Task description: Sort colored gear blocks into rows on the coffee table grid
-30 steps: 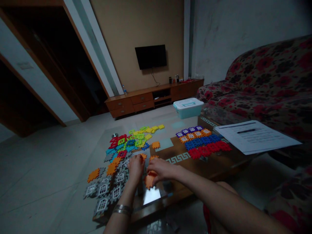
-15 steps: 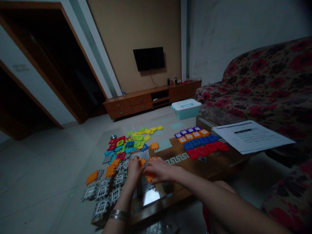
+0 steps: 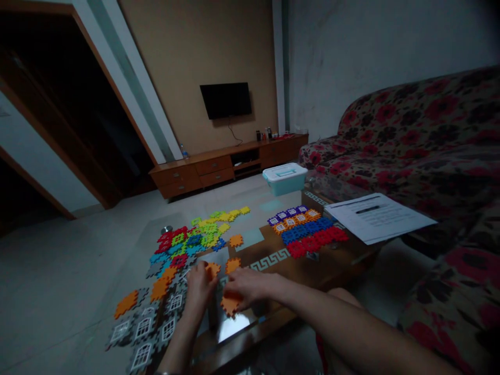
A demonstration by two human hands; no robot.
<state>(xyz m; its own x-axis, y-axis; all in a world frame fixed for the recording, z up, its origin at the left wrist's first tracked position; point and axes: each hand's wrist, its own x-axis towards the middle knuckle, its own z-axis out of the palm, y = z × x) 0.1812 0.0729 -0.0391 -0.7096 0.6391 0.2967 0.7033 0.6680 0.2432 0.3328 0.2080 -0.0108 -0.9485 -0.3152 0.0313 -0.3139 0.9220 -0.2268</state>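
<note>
Both hands work close together at the near edge of a glass-topped coffee table (image 3: 351, 255). My right hand (image 3: 246, 288) is closed in a pinch on an orange interlocking tile (image 3: 229, 303). My left hand (image 3: 199, 289) is curled, with its fingers on another orange tile (image 3: 213, 269) beside a joined sheet of grey window-printed tiles (image 3: 150, 328). Just beyond the hands lies one more loose orange tile (image 3: 233, 264).
A heap of red, green, yellow and blue tiles (image 3: 195, 237) lies further out. To the right sits a joined block of purple, orange, blue and red rows (image 3: 307, 232), then papers (image 3: 377, 216). A teal lidded box (image 3: 285, 178) stands beyond the table, a floral sofa (image 3: 422, 151) on the right.
The view has swung, so everything sits further left and lower in frame. My hands stay together on the orange tiles, with the tile under my right hand showing more below the fingers.
</note>
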